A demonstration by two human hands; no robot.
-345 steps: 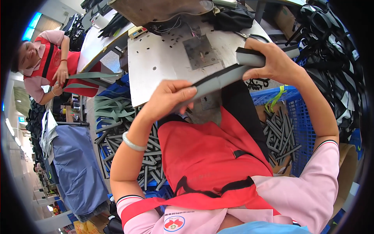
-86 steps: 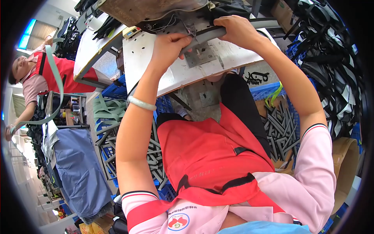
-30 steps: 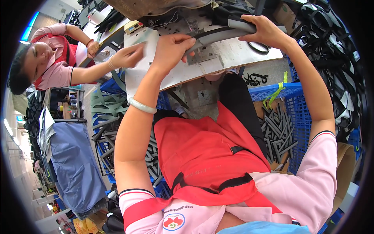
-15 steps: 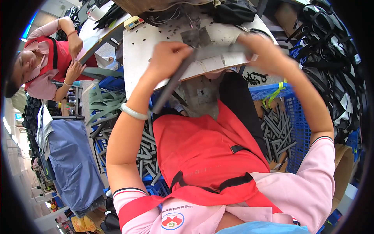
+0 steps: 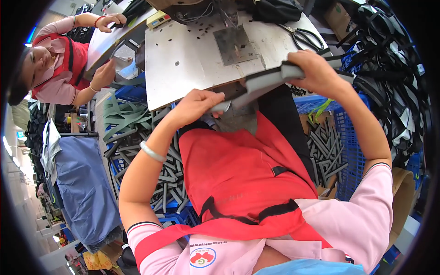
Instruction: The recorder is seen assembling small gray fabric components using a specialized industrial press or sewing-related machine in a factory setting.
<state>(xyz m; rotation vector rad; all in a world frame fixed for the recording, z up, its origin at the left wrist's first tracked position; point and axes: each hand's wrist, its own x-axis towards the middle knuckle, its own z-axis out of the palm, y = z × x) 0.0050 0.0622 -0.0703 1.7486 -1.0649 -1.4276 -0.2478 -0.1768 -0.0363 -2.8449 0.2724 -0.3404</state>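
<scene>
The padded strap (image 5: pixel 263 81) lay slantwise between the two hands, its long axis running from low on the person's left up to higher on the right, just in front of the near edge of the tabletop (image 5: pixel 183 68). The left hand (image 5: pixel 197 104) was closed around the lower end, fingers curled over it, and the right hand (image 5: pixel 316 71) was closed over the upper end, so each hand gripped one end and neither was nearer than the other to the piece as a whole; the middle span hung free between them, above the red apron (image 5: pixel 238 169). The strap looked like a long, flat, grey padded band with a darker black section near the left hand, slightly bowed rather than straight. Behind it the pale tabletop carried a square metal plate (image 5: pixel 234 43) and a pair of scissors (image 5: pixel 307 39) toward the far right. Blue crates (image 5: pixel 348 133) at both sides of the lap held heaps of similar grey and black strips (image 5: pixel 325 151). A co-worker in a red apron sat at the far left, one hand (image 5: pixel 104 75) on another work surface, well apart from the strap
</scene>
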